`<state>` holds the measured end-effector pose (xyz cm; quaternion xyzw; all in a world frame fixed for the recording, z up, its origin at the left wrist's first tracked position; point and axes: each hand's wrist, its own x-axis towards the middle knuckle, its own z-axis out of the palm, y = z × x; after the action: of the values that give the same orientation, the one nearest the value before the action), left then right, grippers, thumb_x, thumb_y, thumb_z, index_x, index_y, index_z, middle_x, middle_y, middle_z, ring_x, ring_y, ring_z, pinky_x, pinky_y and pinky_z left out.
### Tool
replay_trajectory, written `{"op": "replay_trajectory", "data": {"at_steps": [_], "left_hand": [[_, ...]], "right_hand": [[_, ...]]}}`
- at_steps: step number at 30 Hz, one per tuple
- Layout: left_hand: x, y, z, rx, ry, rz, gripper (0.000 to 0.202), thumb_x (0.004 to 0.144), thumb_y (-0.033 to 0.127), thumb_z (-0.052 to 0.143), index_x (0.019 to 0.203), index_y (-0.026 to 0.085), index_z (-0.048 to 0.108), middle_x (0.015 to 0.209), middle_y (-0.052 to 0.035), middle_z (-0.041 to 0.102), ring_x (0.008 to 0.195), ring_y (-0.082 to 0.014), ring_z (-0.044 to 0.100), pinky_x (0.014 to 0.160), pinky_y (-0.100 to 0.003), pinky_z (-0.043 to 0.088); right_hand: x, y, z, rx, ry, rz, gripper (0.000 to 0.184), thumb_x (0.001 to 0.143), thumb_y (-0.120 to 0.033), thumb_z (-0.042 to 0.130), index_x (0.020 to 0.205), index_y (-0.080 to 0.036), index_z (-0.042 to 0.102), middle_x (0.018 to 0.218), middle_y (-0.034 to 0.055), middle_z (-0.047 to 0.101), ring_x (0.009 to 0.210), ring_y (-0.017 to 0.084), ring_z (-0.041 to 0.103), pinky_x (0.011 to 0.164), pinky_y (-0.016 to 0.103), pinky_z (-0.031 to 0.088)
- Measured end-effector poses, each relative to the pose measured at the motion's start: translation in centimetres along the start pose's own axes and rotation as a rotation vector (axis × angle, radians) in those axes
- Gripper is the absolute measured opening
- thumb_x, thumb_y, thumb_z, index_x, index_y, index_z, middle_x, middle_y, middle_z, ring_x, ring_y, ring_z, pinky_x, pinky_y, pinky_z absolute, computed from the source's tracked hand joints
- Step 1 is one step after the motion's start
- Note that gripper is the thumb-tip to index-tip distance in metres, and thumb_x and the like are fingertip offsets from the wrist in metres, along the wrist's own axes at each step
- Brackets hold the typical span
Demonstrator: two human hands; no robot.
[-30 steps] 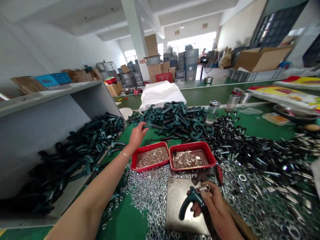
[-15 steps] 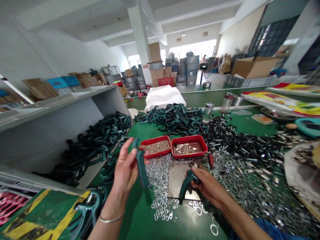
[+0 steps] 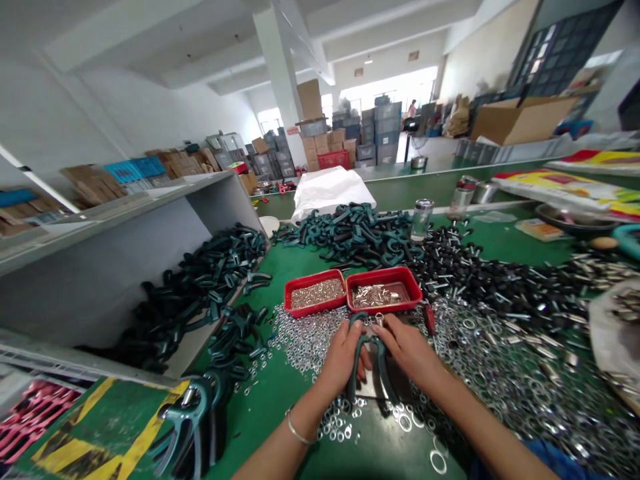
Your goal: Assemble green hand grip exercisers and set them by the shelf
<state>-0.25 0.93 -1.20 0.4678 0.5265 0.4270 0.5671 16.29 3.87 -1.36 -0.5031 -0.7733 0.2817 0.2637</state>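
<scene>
My left hand point(image 3: 339, 360) is closed on a dark teal curved handle piece point(image 3: 355, 367), which stands with its long arm pointing toward me. My right hand point(image 3: 411, 352) grips a second teal handle piece point(image 3: 384, 373). The two pieces meet near their upper ends, and their arms spread apart in an inverted V. A small shiny metal part point(image 3: 379, 319) shows by my right fingertips. Both hands are above a flat metal plate point(image 3: 369, 388), mostly covered by them. My fingers hide the joint between the pieces.
Two red trays point(image 3: 315, 309) of small metal parts stand beyond my hands. Loose washers point(image 3: 300, 340) surround the plate. Teal pieces point(image 3: 360, 233) lie heaped behind, black-headed screws point(image 3: 480, 287) to the right. A grey shelf point(image 3: 220, 200) and teal assembled tools point(image 3: 193, 420) are at left.
My left hand has moved right with its teal handle piece, bringing it against the one in my right hand. The right-hand piece has turned, its arm now slanting the other way.
</scene>
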Motion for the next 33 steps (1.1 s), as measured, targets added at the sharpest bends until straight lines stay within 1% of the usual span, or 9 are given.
{"op": "replay_trajectory", "data": {"at_steps": [7,11,13,18,23,26,29,31,33], "left_hand": [[0.5,-0.1,0.5,0.119,-0.051,0.034,0.045,0.093,0.065,0.037,0.094,0.021,0.045,0.045,0.0056,0.055,0.03,-0.0107,0.045,0.031,-0.017,0.029],[0.4,0.3,1.0,0.206,-0.031,0.084,0.044,0.093,0.065,0.037,0.095,0.022,0.045,0.044,0.0068,0.051,0.031,-0.0118,0.044,0.032,-0.02,0.029],[0.1,0.3,1.3,0.257,0.002,0.109,0.043,0.093,0.064,0.038,0.096,0.022,0.046,0.047,0.0066,0.051,0.033,-0.0128,0.046,0.035,-0.022,0.033],[-0.7,0.3,1.7,0.379,0.127,0.199,0.042,0.097,0.057,0.035,0.108,0.02,0.05,0.071,-0.002,0.064,0.056,-0.0183,0.061,0.058,-0.031,0.049],[-1.5,0.7,0.9,0.646,0.142,0.228,0.039,0.101,0.048,0.028,0.116,0.018,0.048,0.093,-0.011,0.068,0.082,-0.0254,0.067,0.075,-0.038,0.05],[-2.5,1.3,-0.5,0.818,0.023,0.236,0.043,0.1,0.049,0.029,0.125,0.016,0.043,0.1,-0.0137,0.068,0.089,-0.0289,0.067,0.08,-0.043,0.05],[-4.3,1.9,-1.7,0.88,-0.209,0.246,0.052,0.096,0.052,0.04,0.133,0.016,0.038,0.103,-0.014,0.068,0.094,-0.0287,0.067,0.082,-0.041,0.051],[-5.8,2.4,-2.0,0.886,-0.331,0.233,0.056,0.092,0.054,0.048,0.133,0.016,0.038,0.105,-0.0143,0.068,0.097,-0.0283,0.067,0.084,-0.039,0.051],[-7.3,2.9,-1.7,0.892,-0.399,0.199,0.061,0.088,0.056,0.055,0.132,0.016,0.039,0.107,-0.0145,0.068,0.098,-0.0286,0.067,0.084,-0.038,0.051]], "right_hand": [[-0.3,0.1,-0.3,-0.005,0.01,-0.029,0.028,0.102,-0.045,0.034,0.093,-0.023,0.05,0.084,0.0064,0.068,0.08,0.025,0.066,0.071,0.031,0.039],[-0.4,-0.3,-0.6,0.06,0.052,-0.047,0.029,0.102,-0.045,0.034,0.089,-0.023,0.049,0.082,0.0049,0.066,0.077,0.023,0.064,0.07,0.03,0.039],[-0.5,-0.3,-0.6,0.086,0.061,-0.049,0.03,0.102,-0.045,0.034,0.086,-0.024,0.048,0.079,0.004,0.065,0.074,0.023,0.063,0.068,0.03,0.038],[-0.6,-0.5,-0.6,0.162,0.09,-0.06,0.029,0.101,-0.043,0.035,0.085,-0.023,0.049,0.079,0.0029,0.063,0.074,0.021,0.062,0.069,0.03,0.039],[-1.0,-1.7,-1.5,0.167,0.012,-0.038,0.03,0.101,-0.043,0.036,0.084,-0.022,0.051,0.078,0.0031,0.063,0.074,0.021,0.061,0.069,0.031,0.04],[-1.9,-2.9,-2.3,0.201,-0.085,-0.062,0.029,0.1,-0.042,0.038,0.092,-0.021,0.056,0.085,0.005,0.066,0.08,0.021,0.062,0.073,0.032,0.044],[-3.6,-3.9,-2.7,0.34,-0.206,-0.054,0.03,0.1,-0.044,0.039,0.098,-0.022,0.059,0.094,0.0054,0.067,0.089,0.02,0.064,0.078,0.031,0.048],[-5.2,-4.5,-2.5,0.401,-0.268,-0.018,0.032,0.1,-0.045,0.037,0.097,-0.022,0.059,0.095,0.0055,0.068,0.091,0.02,0.064,0.081,0.031,0.05],[-6.8,-4.9,-2.4,0.381,-0.289,0.01,0.03,0.1,-0.043,0.038,0.1,-0.021,0.059,0.097,0.0069,0.069,0.093,0.021,0.065,0.085,0.034,0.05]]}}
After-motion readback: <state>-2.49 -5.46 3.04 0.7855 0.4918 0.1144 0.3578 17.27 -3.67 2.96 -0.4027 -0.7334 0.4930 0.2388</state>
